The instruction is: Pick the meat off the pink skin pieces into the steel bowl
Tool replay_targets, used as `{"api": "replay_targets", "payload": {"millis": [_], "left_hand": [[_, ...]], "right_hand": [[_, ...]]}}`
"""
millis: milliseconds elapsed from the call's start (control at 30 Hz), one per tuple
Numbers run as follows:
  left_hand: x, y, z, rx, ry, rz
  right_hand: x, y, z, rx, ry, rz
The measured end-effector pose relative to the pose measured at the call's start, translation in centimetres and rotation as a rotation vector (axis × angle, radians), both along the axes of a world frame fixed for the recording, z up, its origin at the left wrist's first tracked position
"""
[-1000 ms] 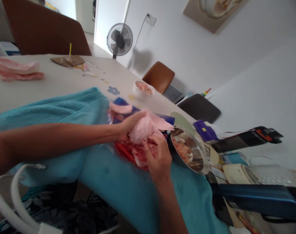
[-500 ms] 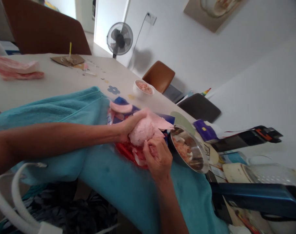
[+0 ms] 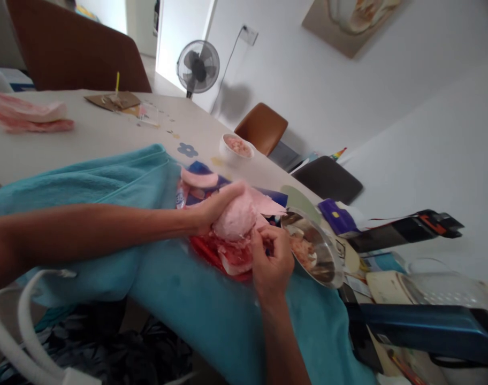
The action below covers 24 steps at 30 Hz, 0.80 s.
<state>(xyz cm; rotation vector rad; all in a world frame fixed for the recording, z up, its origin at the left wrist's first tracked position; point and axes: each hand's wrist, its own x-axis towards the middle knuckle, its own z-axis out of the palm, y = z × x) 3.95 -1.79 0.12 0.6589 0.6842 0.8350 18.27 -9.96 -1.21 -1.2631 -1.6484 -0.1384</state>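
Left of the bowl (image 3: 327,264), our left hand (image 3: 216,208) holds the fruit (image 3: 235,218). Our right hand (image 3: 273,262) has narrow fingers; we can't tell if they pinch something. Bits (image 3: 301,250) sit in the bowl; much fruit seems left.

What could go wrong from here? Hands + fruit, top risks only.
1. Slip: the left hand cups the rounded pink fruit from one side; if the surface is wet, it might roll out of that grip.
2. Knock: the right hand is close beside the steel bowl in this view, so an outward elbow or wrist swing could jolt it.
3. Mess: teal cloth spreads around the work, so dropped bits may land on it.
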Motion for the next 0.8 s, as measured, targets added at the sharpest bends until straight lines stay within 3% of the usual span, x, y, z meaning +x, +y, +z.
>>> {"api": "replay_targets", "payload": {"millis": [333,467,600,800], "left_hand": [[-0.3,-0.3,0.0,0.578,0.262,0.110],[-0.4,-0.3,-0.2,0.686,0.357,0.078],[-0.4,0.0,-1.5,0.774,0.403,0.048],[-0.5,-0.3,-2.2,0.822,0.383,-0.033]], "right_hand": [[0.1,-0.3,0.2,0.067,-0.031,0.003],[-0.2,-0.2,0.6,0.185,-0.171,-0.014],[-0.4,-0.1,0.5,0.275,-0.262,-0.064],[-0.3,-0.2,0.2,0.238,-0.267,-0.168]]}}
